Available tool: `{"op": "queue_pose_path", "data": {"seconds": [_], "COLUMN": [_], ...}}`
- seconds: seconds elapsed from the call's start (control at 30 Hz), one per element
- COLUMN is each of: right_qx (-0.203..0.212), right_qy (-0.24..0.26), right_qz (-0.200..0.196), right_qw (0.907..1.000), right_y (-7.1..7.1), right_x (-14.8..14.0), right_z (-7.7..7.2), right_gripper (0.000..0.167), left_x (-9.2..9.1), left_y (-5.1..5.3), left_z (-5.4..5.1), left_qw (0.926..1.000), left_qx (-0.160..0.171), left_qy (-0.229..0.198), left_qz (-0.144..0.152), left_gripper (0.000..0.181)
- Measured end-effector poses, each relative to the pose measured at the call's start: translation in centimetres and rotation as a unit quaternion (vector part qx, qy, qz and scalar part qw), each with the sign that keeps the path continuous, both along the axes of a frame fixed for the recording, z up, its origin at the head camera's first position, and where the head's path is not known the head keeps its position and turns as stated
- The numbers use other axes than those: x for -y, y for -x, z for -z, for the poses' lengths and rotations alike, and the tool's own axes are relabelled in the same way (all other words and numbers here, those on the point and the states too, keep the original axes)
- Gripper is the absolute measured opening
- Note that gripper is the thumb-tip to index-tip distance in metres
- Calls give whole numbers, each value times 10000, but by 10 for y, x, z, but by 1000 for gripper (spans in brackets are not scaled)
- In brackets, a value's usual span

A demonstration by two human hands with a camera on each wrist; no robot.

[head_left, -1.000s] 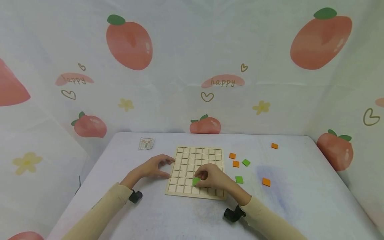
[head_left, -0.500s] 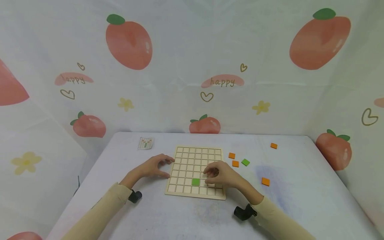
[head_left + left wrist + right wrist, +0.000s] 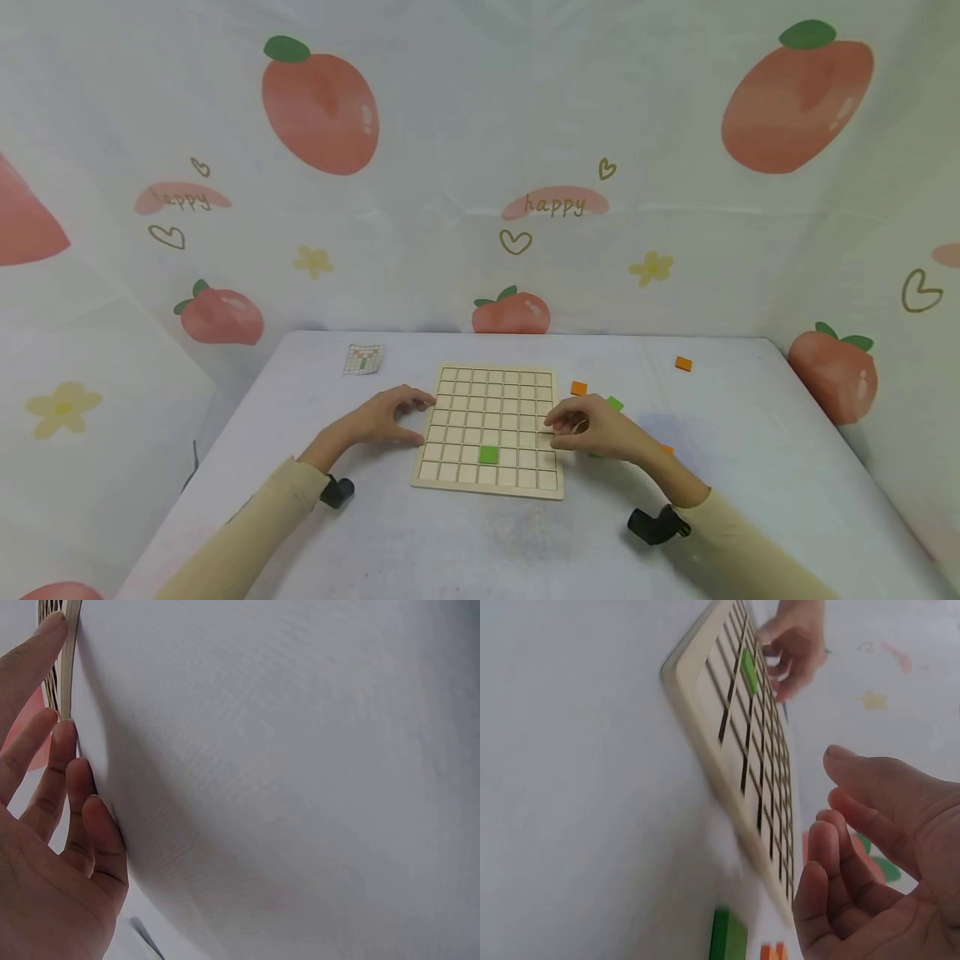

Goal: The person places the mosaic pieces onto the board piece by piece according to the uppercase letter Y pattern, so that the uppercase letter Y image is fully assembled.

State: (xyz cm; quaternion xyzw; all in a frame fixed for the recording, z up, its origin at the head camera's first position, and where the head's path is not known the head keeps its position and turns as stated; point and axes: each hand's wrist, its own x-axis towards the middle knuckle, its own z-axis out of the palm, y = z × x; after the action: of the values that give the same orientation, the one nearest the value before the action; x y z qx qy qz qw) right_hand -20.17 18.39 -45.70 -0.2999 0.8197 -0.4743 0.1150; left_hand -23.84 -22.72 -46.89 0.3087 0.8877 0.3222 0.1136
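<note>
Pale wood makes up the gridded board point(image 3: 456, 433), which lies flat on the white table point(image 3: 420, 558) between the two hands. One green tile point(image 3: 489, 454) sits in its middle column, one row up from the near edge; how snugly it fits is too small to tell. The left hand point(image 3: 382, 417) is spread loosely, thumb and fingertips resting against the board's left edge without wrapping round it. The right hand point(image 3: 596, 427) is released, its fingers softly bent and holding nothing, just beside the right edge.

The likeliest trouble, I judge, is a nudge: if the left fingertips push unevenly, the board could slide or turn, since nothing visible braces its other side, and the green tile might shift off its lines. The right hand hangs over loose pieces, and a low sweep could scatter them. A second green tile point(image 3: 731, 937) and an orange tile point(image 3: 579, 388) lie close to it, another orange one point(image 3: 667, 450) is mostly hidden behind the forearm, and a hasty pinch could take the wrong colour. The farthest orange tile point(image 3: 683, 363) asks for a long reach, where a trailing sleeve point(image 3: 750, 542) could drag nearer pieces along
</note>
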Motion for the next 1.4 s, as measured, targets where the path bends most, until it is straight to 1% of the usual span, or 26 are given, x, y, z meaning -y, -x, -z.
{"op": "queue_pose_path", "data": {"seconds": [0.27,0.57,0.7,0.87,1.07,1.17,1.4], "right_qx": [-6,5,-57,-154,-2,17,0], "right_qy": [-156,-80,-202,-482,-594,-667,-778], "right_qz": [117,345,411,524,679,694,580], "right_qw": [9998,9994,9989,9973,9959,9954,9953], "right_y": [-2,-11,-14,-15,-15,-15,-15], "right_x": [-24,-41,-46,-50,-50,-51,-52], "right_z": [3,4,3,4,8,10,10], "right_gripper": [24,36,38,40,40,38,32], "left_x": [0,0,-1,-1,-1,-1,0], "left_y": [0,0,0,0,0,0,0], "left_z": [0,2,1,0,-1,-1,0], "left_qw": [10000,10000,10000,9999,9999,9999,9999], "left_qx": [48,21,-24,-37,-15,-27,-19], "left_qy": [42,94,74,92,118,114,137], "left_qz": [-53,-25,6,22,-2,4,-29], "left_gripper": [63,63,62,62,62,62,62]}}
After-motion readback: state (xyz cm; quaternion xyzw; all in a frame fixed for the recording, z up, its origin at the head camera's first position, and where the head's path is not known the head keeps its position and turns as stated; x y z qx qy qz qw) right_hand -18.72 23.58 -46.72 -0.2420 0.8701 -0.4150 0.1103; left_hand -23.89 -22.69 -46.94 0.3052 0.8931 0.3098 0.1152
